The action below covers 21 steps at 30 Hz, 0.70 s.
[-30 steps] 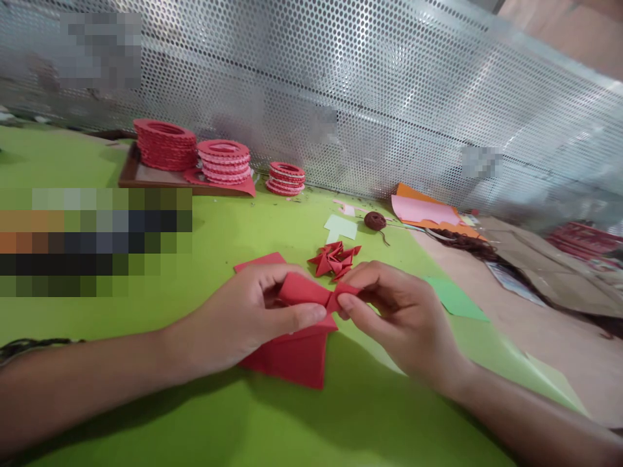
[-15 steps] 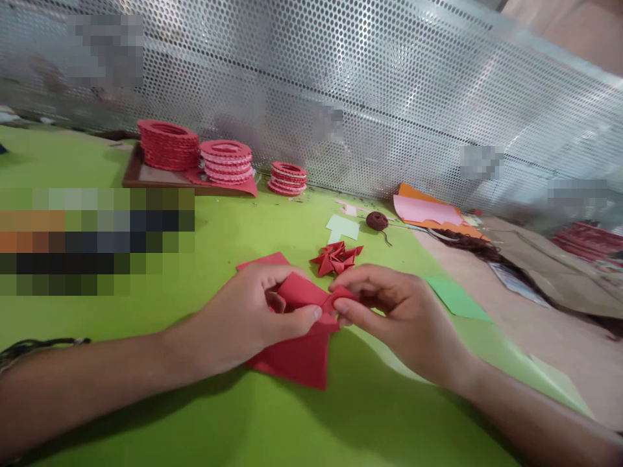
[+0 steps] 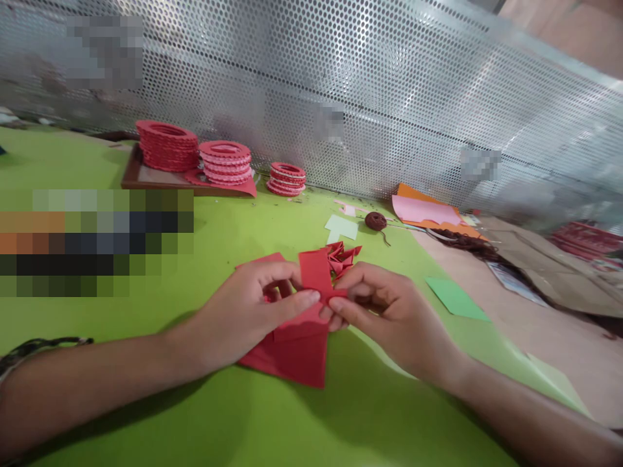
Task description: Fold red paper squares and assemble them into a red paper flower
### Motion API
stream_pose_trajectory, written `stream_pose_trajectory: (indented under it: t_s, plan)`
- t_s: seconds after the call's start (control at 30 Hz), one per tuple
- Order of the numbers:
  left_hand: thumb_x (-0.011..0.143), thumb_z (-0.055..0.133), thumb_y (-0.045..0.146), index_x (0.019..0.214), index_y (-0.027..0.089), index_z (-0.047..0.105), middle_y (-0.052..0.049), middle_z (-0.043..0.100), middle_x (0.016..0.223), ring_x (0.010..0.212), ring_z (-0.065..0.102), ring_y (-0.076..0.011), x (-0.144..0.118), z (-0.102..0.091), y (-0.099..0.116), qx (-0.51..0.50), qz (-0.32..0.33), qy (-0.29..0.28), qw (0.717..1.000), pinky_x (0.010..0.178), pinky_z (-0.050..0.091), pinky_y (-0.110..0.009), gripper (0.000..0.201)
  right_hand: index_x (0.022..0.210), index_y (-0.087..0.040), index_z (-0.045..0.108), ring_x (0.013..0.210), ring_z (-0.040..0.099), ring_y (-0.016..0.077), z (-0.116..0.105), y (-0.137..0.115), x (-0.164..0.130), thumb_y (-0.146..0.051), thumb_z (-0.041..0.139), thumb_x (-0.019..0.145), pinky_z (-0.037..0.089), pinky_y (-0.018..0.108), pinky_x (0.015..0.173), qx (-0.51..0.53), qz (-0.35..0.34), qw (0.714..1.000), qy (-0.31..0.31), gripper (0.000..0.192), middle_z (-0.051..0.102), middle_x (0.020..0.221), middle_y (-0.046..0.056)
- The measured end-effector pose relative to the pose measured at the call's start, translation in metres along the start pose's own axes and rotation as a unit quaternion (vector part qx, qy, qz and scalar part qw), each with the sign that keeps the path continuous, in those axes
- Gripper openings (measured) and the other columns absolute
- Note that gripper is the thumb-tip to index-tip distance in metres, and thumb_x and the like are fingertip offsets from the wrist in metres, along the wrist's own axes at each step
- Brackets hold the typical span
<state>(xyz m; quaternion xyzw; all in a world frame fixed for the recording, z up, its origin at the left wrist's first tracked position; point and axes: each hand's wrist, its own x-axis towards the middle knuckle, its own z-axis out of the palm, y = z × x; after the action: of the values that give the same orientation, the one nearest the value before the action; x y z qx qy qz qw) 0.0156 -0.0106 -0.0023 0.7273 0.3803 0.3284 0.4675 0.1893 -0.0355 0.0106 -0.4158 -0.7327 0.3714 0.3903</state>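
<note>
Three stacks of red rings [image 3: 167, 144] stood behind. My left hand [image 3: 246, 311] and right hand [image 3: 384, 311] pinched one red paper strip [image 3: 315, 275], creased and upright, above red sheets [image 3: 292, 357] on the desk [image 3: 146, 415].

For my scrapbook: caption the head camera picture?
Left hand and right hand pinch a red paper piece above red sheets.

stacks of red rings [image 3: 167, 144], brown twine ball [image 3: 375, 220], pink sheet [image 3: 423, 210], green scrap [image 3: 456, 298]
</note>
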Motion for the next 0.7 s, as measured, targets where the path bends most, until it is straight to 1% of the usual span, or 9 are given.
stream_pose_trajectory:
  t_s: [0.07,0.13,0.23,0.3,0.37,0.43,0.53,0.63,0.7]
  plan:
    - [0.08,0.05,0.028,0.067,0.018,0.055,0.003,0.058,0.065,0.061,0.052,-0.013,-0.001,-0.001,0.002,0.057,0.038,0.001,0.998,0.056,0.038,-0.022,0.017,0.076,-0.013,0.053,0.06,0.064,0.0104,0.0,0.002,0.0,-0.014,0.055,0.079,0.054,0.02,0.056,-0.016,0.018,0.999,-0.04,0.004,0.064,0.066,0.001]
    - [0.081,0.048,0.024,0.063,0.018,0.05,0.004,0.054,0.063,0.058,0.049,-0.0112,-0.002,0.0,0.002,0.112,0.079,0.003,0.991,0.053,0.035,-0.02,0.019,0.079,-0.014,0.053,0.065,0.064,0.0118,0.0,0.003,0.0,-0.016,0.057,0.077,0.054,0.022,0.06,-0.059,-0.004,0.997,-0.044,0.005,0.064,0.069,0.002]
    - [0.082,0.046,0.025,0.061,0.018,0.043,0.006,0.049,0.058,0.053,0.045,-0.0099,-0.005,0.002,-0.001,0.163,0.113,-0.015,0.98,0.048,0.03,-0.02,0.022,0.084,-0.015,0.054,0.067,0.061,0.0107,-0.001,0.003,0.0,-0.018,0.059,0.077,0.052,0.021,0.059,-0.098,-0.087,0.991,0.01,0.01,0.063,0.075,0.001]
    - [0.083,0.044,0.026,0.063,0.019,0.043,0.006,0.048,0.056,0.051,0.046,-0.0098,-0.006,0.004,-0.002,0.146,0.102,-0.043,0.983,0.047,0.03,-0.019,0.021,0.081,-0.016,0.055,0.063,0.059,0.0094,-0.003,0.002,-0.001,-0.015,0.058,0.078,0.05,0.019,0.055,-0.116,-0.131,0.983,0.05,0.005,0.062,0.072,0.0]
    - [0.084,0.043,0.027,0.069,0.019,0.048,0.005,0.053,0.06,0.055,0.05,-0.0107,-0.006,0.004,0.0,0.092,0.074,-0.063,0.991,0.049,0.035,-0.019,0.017,0.079,-0.016,0.056,0.061,0.058,0.0089,-0.005,0.001,-0.003,-0.01,0.057,0.077,0.049,0.018,0.054,-0.164,-0.185,0.965,0.088,0.007,0.061,0.068,0.0]
    - [0.082,0.043,0.025,0.075,0.019,0.053,0.004,0.057,0.064,0.059,0.052,-0.0113,-0.005,0.004,0.002,0.033,0.054,-0.058,0.996,0.053,0.038,-0.018,0.014,0.079,-0.017,0.056,0.064,0.059,0.0095,-0.007,-0.001,-0.005,-0.007,0.055,0.077,0.05,0.019,0.056,-0.232,-0.265,0.931,0.092,0.01,0.062,0.07,0.001]
    - [0.079,0.046,0.022,0.073,0.019,0.058,0.005,0.057,0.062,0.056,0.05,-0.0101,-0.002,0.002,0.003,-0.016,0.055,-0.042,0.997,0.05,0.037,-0.017,0.014,0.079,-0.016,0.059,0.07,0.06,0.0124,-0.011,-0.005,-0.007,-0.009,0.05,0.081,0.051,0.023,0.059,-0.357,-0.381,0.851,0.048,0.011,0.065,0.076,0.005]
    - [0.078,0.048,0.023,0.07,0.019,0.061,0.005,0.058,0.062,0.056,0.05,-0.0096,-0.001,0.0,0.001,-0.036,0.056,-0.056,0.996,0.05,0.037,-0.016,0.016,0.074,-0.016,0.061,0.065,0.061,0.0129,-0.013,-0.008,-0.006,-0.01,0.053,0.08,0.052,0.024,0.055,-0.451,-0.444,0.774,0.03,0.012,0.066,0.072,0.004]
    - [0.077,0.05,0.024,0.071,0.02,0.063,0.004,0.061,0.066,0.061,0.053,-0.0107,-0.001,-0.001,-0.001,-0.04,0.055,-0.054,0.996,0.054,0.04,-0.017,0.014,0.067,-0.017,0.061,0.061,0.06,0.0117,-0.013,-0.008,-0.005,-0.008,0.058,0.076,0.052,0.022,0.053,-0.467,-0.466,0.75,0.035,0.013,0.065,0.067,0.002]
